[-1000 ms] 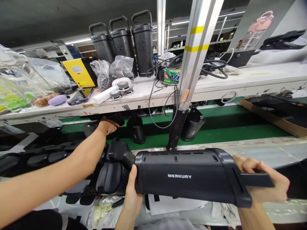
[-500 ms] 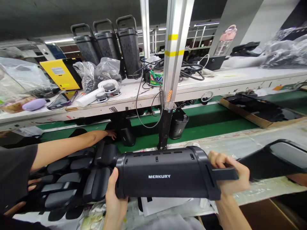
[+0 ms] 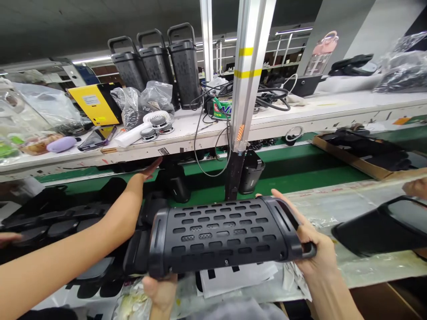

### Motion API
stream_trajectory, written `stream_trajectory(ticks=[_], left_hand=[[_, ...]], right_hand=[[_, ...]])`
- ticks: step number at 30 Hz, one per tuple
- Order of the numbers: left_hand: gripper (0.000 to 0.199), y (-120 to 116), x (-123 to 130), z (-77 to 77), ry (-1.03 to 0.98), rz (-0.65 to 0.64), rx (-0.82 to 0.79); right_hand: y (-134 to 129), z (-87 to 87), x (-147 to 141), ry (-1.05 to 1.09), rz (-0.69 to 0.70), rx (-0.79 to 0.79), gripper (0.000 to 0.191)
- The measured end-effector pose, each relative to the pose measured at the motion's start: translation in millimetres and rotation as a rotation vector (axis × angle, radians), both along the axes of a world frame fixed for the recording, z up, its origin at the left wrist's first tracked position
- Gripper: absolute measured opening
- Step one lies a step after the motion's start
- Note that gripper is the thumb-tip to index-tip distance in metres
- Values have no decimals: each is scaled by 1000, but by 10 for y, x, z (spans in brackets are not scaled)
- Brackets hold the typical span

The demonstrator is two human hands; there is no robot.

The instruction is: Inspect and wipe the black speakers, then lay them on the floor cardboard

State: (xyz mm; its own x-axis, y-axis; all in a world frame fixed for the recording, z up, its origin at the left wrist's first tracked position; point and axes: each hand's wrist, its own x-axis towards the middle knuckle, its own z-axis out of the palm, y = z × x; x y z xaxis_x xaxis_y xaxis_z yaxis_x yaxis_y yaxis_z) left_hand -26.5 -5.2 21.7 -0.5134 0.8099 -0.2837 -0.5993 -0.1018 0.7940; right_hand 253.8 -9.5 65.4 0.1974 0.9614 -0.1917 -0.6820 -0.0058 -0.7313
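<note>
A black portable speaker (image 3: 213, 222) with rows of slot-shaped grille openings lies sideways in front of me, held in both hands. My left hand (image 3: 162, 291) is closed around its lower left end; most of those fingers are hidden beneath it. Around the carry handle at the other end, my right hand (image 3: 315, 251) is wrapped. Below the speaker lie white sheets (image 3: 236, 280) with black patches. To the left, several black rounded parts (image 3: 62, 229) sit in rows.
A co-worker's arm (image 3: 110, 222) reaches across on the left toward the green conveyor belt (image 3: 207, 186). A metal post (image 3: 251, 80) rises in front of me. Another black speaker (image 3: 380, 226) stands out at the right. Upright speakers (image 3: 185, 71) stand on the white shelf (image 3: 187, 129).
I have rolled the speaker so its slotted grille faces me in place of the lettered side. The co-worker's arm now extends further across on the left.
</note>
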Motion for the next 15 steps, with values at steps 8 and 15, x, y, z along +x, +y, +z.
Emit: stream_trajectory(ticks=[8, 15], left_hand=[[49, 49, -11, 115, -145, -227, -180], [42, 70, 2, 170, -116, -282, -92]], right_hand=[[-55, 104, 9, -238, -113, 151, 74], [-189, 18, 18, -277, -135, 0, 83]])
